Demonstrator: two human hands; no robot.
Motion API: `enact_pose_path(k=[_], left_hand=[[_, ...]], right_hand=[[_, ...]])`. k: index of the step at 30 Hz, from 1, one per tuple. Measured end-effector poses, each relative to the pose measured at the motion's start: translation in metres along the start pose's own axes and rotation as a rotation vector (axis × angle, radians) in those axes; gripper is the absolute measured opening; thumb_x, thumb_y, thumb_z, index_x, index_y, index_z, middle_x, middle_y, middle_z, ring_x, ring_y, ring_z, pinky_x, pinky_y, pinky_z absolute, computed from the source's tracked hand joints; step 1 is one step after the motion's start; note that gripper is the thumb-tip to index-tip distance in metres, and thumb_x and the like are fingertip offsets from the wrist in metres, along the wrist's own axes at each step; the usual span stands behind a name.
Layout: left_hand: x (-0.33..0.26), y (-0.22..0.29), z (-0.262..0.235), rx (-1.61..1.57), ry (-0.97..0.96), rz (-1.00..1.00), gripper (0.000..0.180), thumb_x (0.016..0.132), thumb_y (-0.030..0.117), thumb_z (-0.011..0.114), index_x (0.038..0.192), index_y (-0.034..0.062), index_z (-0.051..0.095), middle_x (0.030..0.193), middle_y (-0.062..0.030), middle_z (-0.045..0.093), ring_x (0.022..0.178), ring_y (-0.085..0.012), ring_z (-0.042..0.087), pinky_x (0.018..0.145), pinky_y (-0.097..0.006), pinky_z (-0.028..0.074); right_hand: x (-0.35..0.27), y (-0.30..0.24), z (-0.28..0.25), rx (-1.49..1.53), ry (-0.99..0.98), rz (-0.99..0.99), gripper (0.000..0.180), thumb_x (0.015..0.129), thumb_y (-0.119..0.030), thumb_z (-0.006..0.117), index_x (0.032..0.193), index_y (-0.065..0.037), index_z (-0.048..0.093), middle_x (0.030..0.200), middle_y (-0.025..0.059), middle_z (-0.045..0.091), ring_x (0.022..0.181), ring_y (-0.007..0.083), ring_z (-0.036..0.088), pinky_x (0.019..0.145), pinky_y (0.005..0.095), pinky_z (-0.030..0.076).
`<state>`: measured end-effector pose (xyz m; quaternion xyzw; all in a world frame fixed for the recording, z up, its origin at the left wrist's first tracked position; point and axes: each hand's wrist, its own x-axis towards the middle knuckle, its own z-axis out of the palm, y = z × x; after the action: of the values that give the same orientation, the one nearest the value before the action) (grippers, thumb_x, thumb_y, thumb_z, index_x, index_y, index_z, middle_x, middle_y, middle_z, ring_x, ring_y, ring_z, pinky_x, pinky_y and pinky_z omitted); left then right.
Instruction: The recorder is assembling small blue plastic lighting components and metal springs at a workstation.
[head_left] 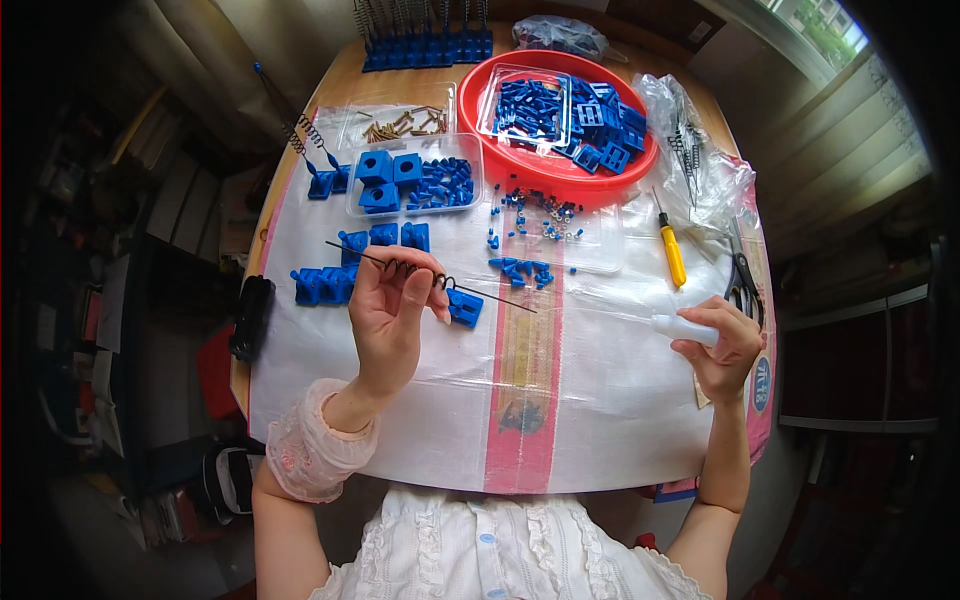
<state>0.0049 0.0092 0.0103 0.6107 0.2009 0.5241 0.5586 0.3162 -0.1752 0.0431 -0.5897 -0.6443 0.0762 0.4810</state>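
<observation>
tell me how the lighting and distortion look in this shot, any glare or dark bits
Head view: daylight enters from the window at upper right, lighting the white sheet evenly with soft shadows; mild glare on the clear plastic bags; fisheye bends the table edge, and the corners fall to black; the left hand, right hand and thin wire spring look sharp, the dim room at left less clear.

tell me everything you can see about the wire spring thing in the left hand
The spring is thin dark wire, metal by its look: a small coil in the middle with two long straight legs running up-left and down-right. It lies slightly tilted above the white sheet, pinched near the coil by the left hand. Nothing else visibly touches it.
</observation>
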Motion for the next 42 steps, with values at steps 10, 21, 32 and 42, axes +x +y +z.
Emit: enact_pose_path(k=[10, 21, 32, 42], left_hand=[[0.0001, -0.0009, -0.0014, -0.077, 0.003, -0.029, 0.015, 0.102, 0.015, 0.058, 0.107, 0.0027, 0.051, 0.095, -0.0085, 0.06, 0.071, -0.0097, 0.061, 0.061, -0.023, 0.054], [0.0008, -0.0013, -0.0017, -0.083, 0.018, -0.044, 0.015, 0.102, 0.015, 0.058, 0.107, 0.0026, 0.051, 0.095, -0.0086, 0.06, 0.07, -0.01, 0.061, 0.06, -0.023, 0.054], [0.0005, -0.0016, -0.0022, -0.075, 0.019, -0.05, 0.015, 0.102, 0.014, 0.058, 0.107, 0.0026, 0.051, 0.096, -0.0089, 0.06, 0.071, -0.0101, 0.061, 0.061, -0.023, 0.054], [0.0007, -0.0009, -0.0009, -0.05, 0.01, -0.044, 0.013, 0.103, 0.017, 0.056, 0.107, 0.0047, 0.05, 0.097, -0.0085, 0.06, 0.07, -0.0085, 0.058, 0.06, -0.022, 0.052]], right_hand=[[0.0006, -0.0018, 0.0006, 0.004, 0.004, 0.003, 0.03, 0.067, -0.004, 0.087, 0.092, 0.003, 0.072, 0.079, 0.012, 0.069, 0.07, 0.0179, 0.063, 0.062, 0.0277, 0.045], [-0.0002, -0.0022, 0.0, 0.002, 0.001, -0.001, 0.03, 0.067, -0.004, 0.087, 0.092, 0.003, 0.072, 0.079, 0.0117, 0.068, 0.07, 0.0174, 0.063, 0.061, 0.0277, 0.045], [-0.0001, -0.003, -0.0003, 0.009, -0.003, 0.01, 0.03, 0.066, -0.003, 0.087, 0.092, 0.003, 0.072, 0.079, 0.0117, 0.069, 0.07, 0.0175, 0.063, 0.062, 0.0278, 0.045], [-0.0004, -0.0041, -0.0004, 0.011, -0.007, 0.007, 0.029, 0.067, -0.002, 0.086, 0.092, 0.003, 0.072, 0.079, 0.012, 0.069, 0.07, 0.0176, 0.063, 0.062, 0.0277, 0.046]])
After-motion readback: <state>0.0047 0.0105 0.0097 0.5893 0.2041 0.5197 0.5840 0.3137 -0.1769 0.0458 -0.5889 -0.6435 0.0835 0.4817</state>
